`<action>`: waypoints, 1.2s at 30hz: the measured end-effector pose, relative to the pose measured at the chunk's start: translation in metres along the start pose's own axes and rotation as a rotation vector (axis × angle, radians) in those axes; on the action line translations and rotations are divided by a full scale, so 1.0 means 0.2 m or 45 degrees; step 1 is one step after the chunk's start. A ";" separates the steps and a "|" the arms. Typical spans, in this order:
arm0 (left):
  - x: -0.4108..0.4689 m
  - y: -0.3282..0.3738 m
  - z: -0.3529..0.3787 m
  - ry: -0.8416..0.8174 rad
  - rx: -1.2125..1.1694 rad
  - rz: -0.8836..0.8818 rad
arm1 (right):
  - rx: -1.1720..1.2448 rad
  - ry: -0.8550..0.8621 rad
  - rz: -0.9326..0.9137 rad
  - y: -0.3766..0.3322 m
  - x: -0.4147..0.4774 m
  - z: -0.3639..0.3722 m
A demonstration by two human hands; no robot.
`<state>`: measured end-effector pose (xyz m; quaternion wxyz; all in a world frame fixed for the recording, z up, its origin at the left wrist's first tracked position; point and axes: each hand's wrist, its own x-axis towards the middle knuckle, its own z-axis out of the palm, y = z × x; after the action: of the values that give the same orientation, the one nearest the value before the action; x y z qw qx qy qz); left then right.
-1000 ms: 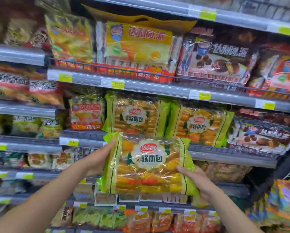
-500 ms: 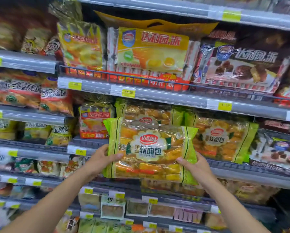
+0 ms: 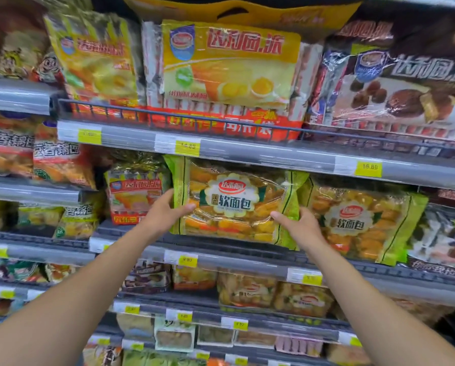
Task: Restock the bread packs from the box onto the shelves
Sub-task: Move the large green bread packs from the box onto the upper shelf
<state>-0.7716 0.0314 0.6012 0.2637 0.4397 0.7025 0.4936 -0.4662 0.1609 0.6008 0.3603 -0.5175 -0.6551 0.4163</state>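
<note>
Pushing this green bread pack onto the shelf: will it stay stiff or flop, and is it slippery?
The bread pack probably flexes: clear film over separate rolls, with the left hand and right hand at its sides. The glossy film likely slides easily. Held upright, it may tip forward.

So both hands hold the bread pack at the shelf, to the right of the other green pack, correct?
Not quite. In the head view, the left hand and right hand hold the bread pack at the shelf, but to the left of the other green pack, not the right.
</note>
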 end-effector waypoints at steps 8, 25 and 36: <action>0.08 -0.02 0.04 0.042 0.149 0.020 | -0.040 0.061 0.022 0.03 0.10 0.06; 0.05 -0.25 0.10 0.163 0.414 -0.091 | -0.269 0.169 0.082 0.22 -0.05 0.22; -0.06 -0.18 0.01 -0.040 0.364 -0.150 | -0.329 0.075 -0.147 0.29 -0.05 0.17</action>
<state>-0.7761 0.0170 0.5662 0.2378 0.4386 0.7859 0.3653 -0.4736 0.1525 0.5341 0.3332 -0.5330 -0.7210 0.2917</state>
